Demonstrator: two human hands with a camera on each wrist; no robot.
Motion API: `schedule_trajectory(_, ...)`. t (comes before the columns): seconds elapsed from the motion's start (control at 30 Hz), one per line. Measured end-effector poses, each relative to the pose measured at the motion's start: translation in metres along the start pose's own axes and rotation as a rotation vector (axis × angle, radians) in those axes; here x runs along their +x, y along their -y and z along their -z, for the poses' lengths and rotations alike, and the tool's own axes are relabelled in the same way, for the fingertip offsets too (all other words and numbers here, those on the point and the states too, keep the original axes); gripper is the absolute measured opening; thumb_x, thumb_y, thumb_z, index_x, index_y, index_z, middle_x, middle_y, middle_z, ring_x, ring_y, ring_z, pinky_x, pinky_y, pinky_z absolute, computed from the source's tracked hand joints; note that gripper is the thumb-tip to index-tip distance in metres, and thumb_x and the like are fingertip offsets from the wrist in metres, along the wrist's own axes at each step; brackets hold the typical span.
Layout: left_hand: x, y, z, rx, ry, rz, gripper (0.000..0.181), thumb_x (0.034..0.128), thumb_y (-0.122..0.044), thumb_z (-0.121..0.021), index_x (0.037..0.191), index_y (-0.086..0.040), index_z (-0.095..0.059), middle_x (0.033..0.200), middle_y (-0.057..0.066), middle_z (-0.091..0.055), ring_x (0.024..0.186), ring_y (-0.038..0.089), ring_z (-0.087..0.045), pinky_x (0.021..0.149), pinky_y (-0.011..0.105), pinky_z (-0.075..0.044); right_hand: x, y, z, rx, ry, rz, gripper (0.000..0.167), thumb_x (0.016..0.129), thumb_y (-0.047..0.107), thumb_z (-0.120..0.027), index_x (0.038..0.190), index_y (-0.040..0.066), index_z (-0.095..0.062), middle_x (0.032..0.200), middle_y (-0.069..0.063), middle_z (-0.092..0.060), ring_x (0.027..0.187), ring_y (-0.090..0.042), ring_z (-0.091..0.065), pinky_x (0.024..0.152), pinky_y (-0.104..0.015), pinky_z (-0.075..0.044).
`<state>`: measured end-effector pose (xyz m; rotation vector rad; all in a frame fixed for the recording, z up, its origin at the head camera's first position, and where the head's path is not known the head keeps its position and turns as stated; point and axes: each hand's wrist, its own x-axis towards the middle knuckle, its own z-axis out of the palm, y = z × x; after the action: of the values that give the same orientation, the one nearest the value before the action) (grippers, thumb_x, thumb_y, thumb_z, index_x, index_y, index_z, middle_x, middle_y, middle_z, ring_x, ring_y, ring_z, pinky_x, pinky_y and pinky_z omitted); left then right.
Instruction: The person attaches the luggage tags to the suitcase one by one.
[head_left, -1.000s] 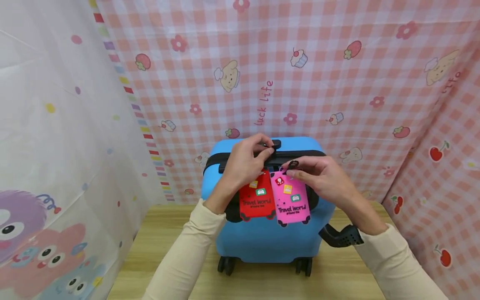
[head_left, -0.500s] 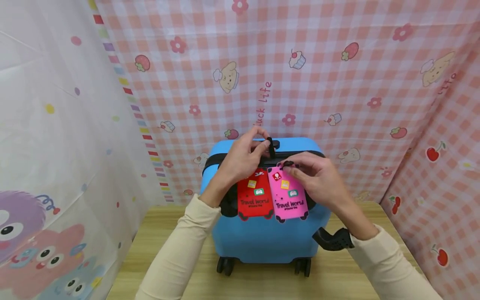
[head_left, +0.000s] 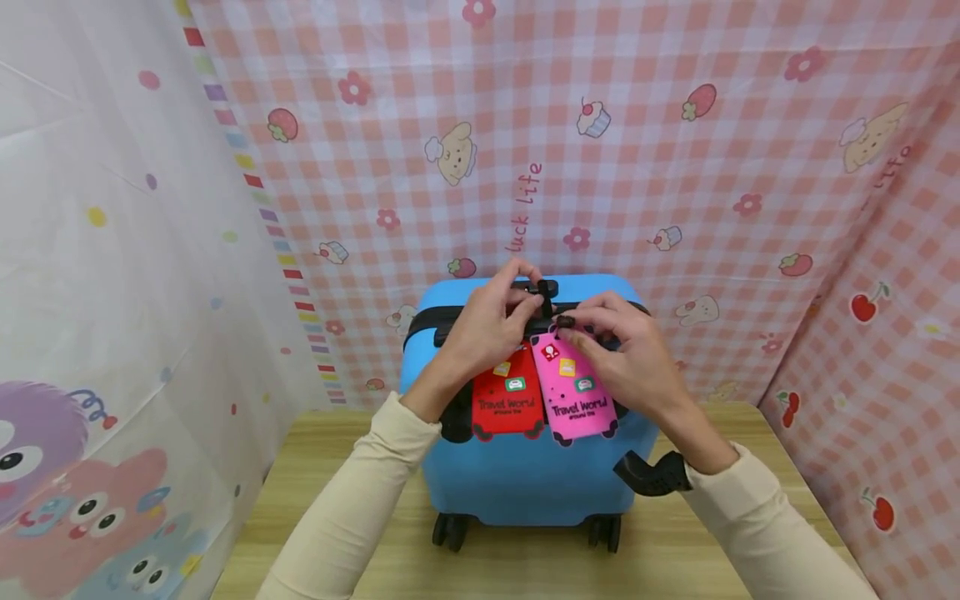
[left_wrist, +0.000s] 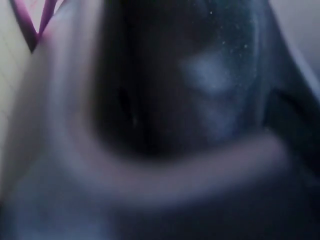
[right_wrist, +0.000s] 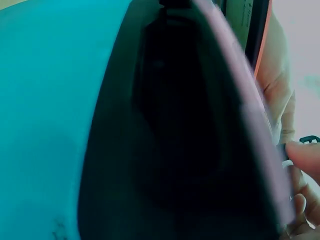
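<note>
A small blue suitcase (head_left: pixel 525 492) stands upright on its wheels, its top handle facing me. Two luggage tags hang against its front, a red one (head_left: pixel 507 412) on the left and a pink one (head_left: pixel 579 412) beside it. My left hand (head_left: pixel 483 329) pinches a black strap (head_left: pixel 545 300) that stands up by the handle. With thumb and fingers, my right hand (head_left: pixel 630 354) pinches the small black buckle (head_left: pixel 566 321) above the pink tag. In the right wrist view the tag's pink edge (right_wrist: pixel 260 130) crosses in front of the suitcase's black recess (right_wrist: pixel 170 130). Blur fills the left wrist view.
The suitcase stands on a wood-grain tabletop (head_left: pixel 322 500). A pink checked cloth (head_left: pixel 637 192) hangs close behind it, and a white patterned sheet (head_left: pixel 112 317) hangs at the left. A black wrist mount (head_left: pixel 652 475) sticks out under the right forearm.
My right hand has moved left and slightly up, bringing the buckle close to the handle strap. The strap in my left hand now stands upright. The pink tag has shifted a little left.
</note>
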<state>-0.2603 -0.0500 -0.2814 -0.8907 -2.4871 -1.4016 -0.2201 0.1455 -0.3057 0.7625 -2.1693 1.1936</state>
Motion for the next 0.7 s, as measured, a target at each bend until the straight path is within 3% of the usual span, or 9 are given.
schedule_trajectory(0.33, 0.0001, 0.0021, -0.0026, -0.012, -0.038, 0.017, 0.010, 0.1005, -0.014, -0.058, 0.109, -0.012, -0.052, 0.104, 0.002, -0.076, 0.085, 0.010, -0.067, 0.077, 0.028, -0.051, 0.0042, -0.0011, -0.0011, 0.029, 0.013, -0.116, 0.012, 0.094, 0.014, -0.068, 0.102, 0.009, -0.076, 0.075, -0.003, -0.057, 0.065, -0.016, -0.046, 0.056, -0.024, -0.036)
schedule_trajectory(0.57, -0.0019, 0.0026, -0.0048, 0.011, -0.031, -0.031, 0.010, 0.0999, -0.011, -0.058, 0.109, -0.009, -0.053, 0.114, 0.008, -0.073, 0.101, 0.013, -0.069, 0.087, 0.031, -0.053, 0.0032, -0.0034, 0.0004, 0.219, 0.023, -0.228, 0.021, 0.095, 0.011, -0.066, 0.113, 0.002, -0.073, 0.095, -0.014, -0.073, 0.074, -0.012, -0.063, 0.062, -0.021, -0.053)
schedule_trajectory(0.7, -0.0027, 0.0031, -0.0063, 0.038, -0.032, -0.057, 0.009, 0.0997, -0.010, -0.058, 0.108, -0.009, -0.054, 0.117, 0.010, -0.072, 0.108, 0.014, -0.069, 0.093, 0.033, -0.053, 0.0030, -0.0041, 0.0004, 0.228, 0.023, -0.262, 0.027, 0.096, 0.014, -0.066, 0.120, 0.003, -0.071, 0.101, -0.015, -0.075, 0.077, -0.010, -0.067, 0.064, -0.022, -0.056)
